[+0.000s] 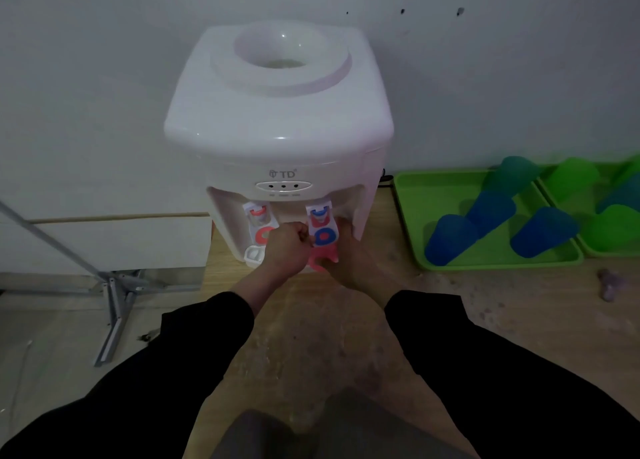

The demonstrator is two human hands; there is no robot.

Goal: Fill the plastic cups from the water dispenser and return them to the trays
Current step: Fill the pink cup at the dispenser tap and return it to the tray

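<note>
Under the blue tap of the dispenser marked "TD", a half-hidden pink cup is gripped by the right hand, the tap is pinched by the curled left hand, and blurred stacked cups are seen on green trays at 3 o'clock.

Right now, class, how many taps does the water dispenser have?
2. The red tap is on the left; the blue tap on the right, above the pink cup the right hand holds. None looks hidden.
</note>
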